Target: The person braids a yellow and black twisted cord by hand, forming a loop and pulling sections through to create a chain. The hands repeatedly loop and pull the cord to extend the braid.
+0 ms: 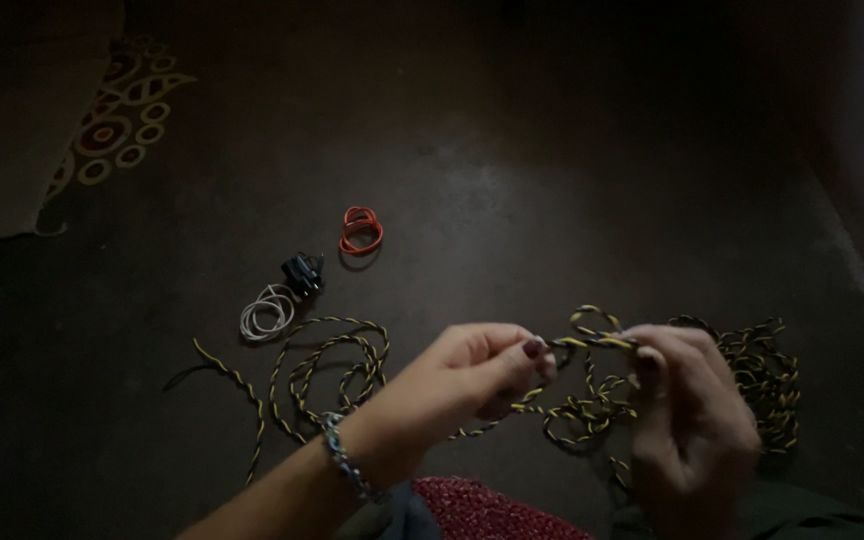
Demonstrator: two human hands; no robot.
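Observation:
A long twisted black-and-yellow wire (332, 365) lies in loops on the dark floor. Both my hands pinch a short stretch of it in front of me. My left hand (472, 375), with a beaded bracelet on the wrist, grips the wire at its fingertips. My right hand (687, 410) holds the same stretch a little to the right, and a tangled heap of the wire (762, 375) lies behind and under it.
A small coil of red wire (361, 230), a black plug adapter (302, 272) and a coil of white cable (267, 313) lie on the floor at left. A patterned mat (102, 130) sits at the top left. Red knitted cloth (482, 510) shows at the bottom.

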